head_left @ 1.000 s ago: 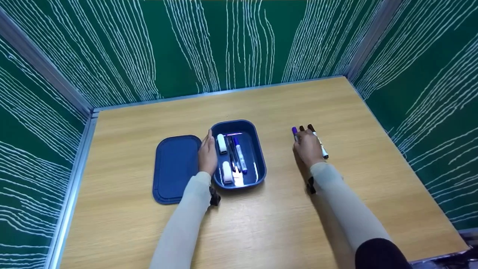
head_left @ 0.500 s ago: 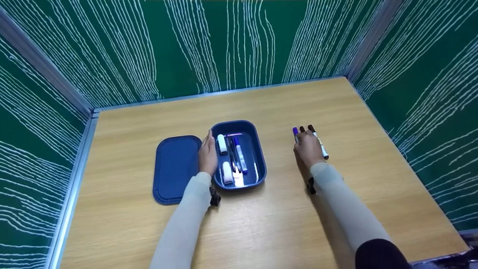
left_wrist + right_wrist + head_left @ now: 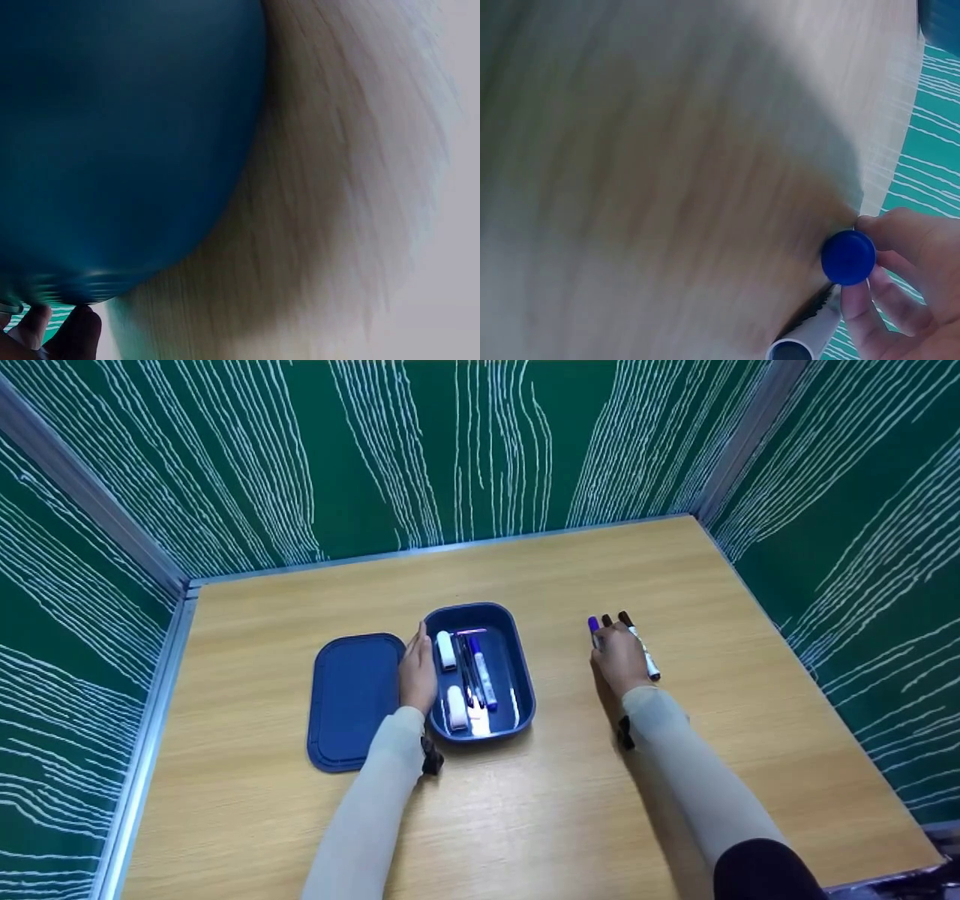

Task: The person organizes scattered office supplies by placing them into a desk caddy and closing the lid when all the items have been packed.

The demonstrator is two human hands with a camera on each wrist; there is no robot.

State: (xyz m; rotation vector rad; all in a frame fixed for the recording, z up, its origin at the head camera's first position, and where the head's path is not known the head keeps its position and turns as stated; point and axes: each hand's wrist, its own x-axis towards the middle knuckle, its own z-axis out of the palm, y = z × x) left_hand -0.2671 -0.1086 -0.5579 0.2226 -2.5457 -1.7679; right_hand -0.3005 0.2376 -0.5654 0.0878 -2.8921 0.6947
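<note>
In the head view my left hand (image 3: 417,671) lies along the left wall of a blue rectangular box (image 3: 525,690), fingers straight and touching its side. The left wrist view shows the box's outer wall (image 3: 112,150) up close, with dark fingertips (image 3: 79,330) at its lower edge. My right hand (image 3: 621,656) is over a row of markers on the table. It pinches a blue-ended marker (image 3: 847,257) between thumb and fingers; that marker's cap (image 3: 593,624) looks purple from above. Beside it lie a dark-capped marker (image 3: 607,620), mostly hidden by the hand, and another white-bodied marker (image 3: 643,652).
Inside the box lie a blue marker (image 3: 482,673), dark pens (image 3: 466,671), and two small white blocks, an upper block (image 3: 445,650) and a lower block (image 3: 456,707). A blue lid (image 3: 352,701) is flat left of the box. Green walls (image 3: 495,450) enclose the wooden table (image 3: 525,817).
</note>
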